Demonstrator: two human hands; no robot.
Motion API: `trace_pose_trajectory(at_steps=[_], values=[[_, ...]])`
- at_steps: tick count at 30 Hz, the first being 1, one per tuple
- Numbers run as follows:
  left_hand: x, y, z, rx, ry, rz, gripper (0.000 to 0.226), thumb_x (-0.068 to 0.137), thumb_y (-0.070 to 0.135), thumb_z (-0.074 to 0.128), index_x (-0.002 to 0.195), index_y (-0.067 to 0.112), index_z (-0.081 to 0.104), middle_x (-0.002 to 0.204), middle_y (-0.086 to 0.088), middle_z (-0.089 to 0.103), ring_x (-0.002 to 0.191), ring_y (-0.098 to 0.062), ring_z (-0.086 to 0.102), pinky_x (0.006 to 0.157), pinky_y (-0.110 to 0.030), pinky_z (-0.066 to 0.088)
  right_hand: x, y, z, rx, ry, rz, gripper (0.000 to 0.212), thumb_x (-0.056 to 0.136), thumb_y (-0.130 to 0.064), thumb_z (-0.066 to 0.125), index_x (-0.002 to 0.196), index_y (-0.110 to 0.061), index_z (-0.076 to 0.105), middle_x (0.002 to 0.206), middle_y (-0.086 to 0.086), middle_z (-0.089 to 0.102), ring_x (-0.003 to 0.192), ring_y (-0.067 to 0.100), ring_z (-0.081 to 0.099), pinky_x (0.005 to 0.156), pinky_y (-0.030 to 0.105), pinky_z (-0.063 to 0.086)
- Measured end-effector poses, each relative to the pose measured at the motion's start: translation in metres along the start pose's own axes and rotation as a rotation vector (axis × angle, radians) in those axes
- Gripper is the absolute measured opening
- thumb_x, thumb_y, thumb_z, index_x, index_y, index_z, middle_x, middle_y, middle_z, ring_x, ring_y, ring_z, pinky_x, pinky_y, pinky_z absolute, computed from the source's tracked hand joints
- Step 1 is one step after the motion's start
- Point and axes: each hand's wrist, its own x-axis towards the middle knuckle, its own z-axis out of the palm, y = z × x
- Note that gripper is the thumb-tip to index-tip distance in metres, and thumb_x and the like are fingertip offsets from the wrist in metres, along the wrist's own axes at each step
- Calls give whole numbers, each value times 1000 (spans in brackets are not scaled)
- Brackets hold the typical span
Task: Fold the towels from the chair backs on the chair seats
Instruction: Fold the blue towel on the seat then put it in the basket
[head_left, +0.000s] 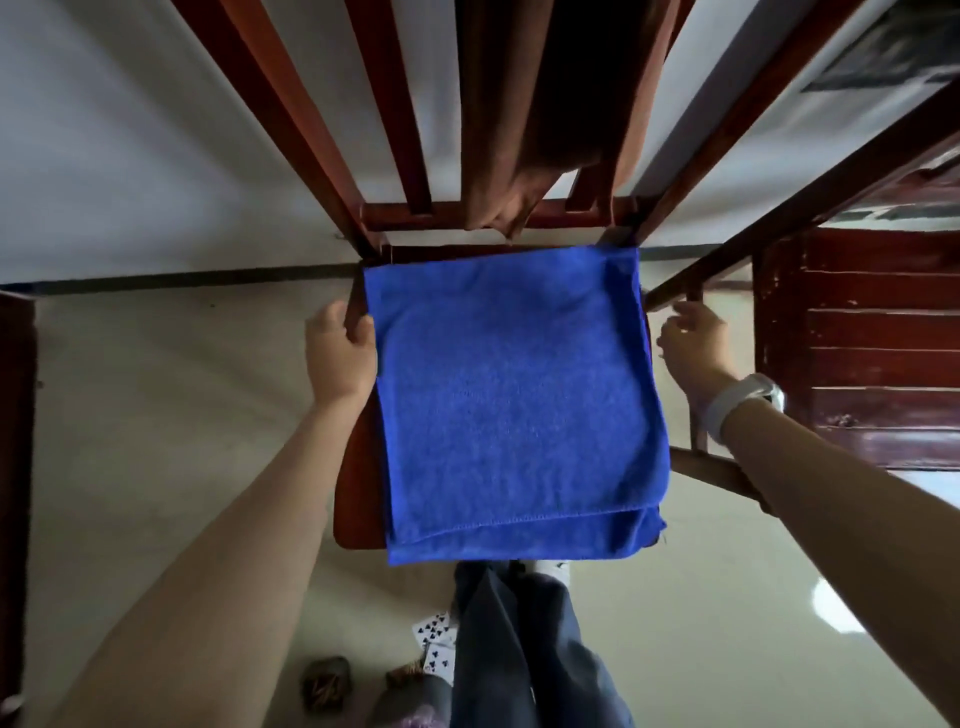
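Observation:
A blue towel (514, 395) lies folded in two layers on the red-brown wooden chair seat (358, 478), its lower layer sticking out along the front edge. My left hand (340, 353) is at the towel's left edge near the back corner, and its fingers curl over that edge. My right hand (693, 345) hovers just off the towel's right edge, its fingers loosely bent and holding nothing. A brown towel (524, 130) hangs over the chair back's middle slats.
A second dark wooden chair (857, 353) stands close on the right, its rail passing under my right forearm. Playing cards (434, 631) and small objects lie on the pale floor by my legs. A dark furniture edge (15, 467) runs along the left.

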Motion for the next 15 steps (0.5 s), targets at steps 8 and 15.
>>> trace_pose_trajectory(at_steps=[8,15], values=[[-124,-75,29,6,-28,-366,24,89,15,55,106,-3,58,103,-21,65,100,-34,59,77,-29,37,-70,101,-3,-184,-117,191,31,88,-12,50,117,-3,54,96,6,55,89,22,51,80,32,41],[-153,-98,40,140,-21,-484,30,82,25,64,94,-2,57,97,-23,61,87,-39,59,72,-42,46,-88,121,-7,-83,-83,262,22,87,-15,53,104,-2,58,87,9,58,81,24,53,72,29,37]])
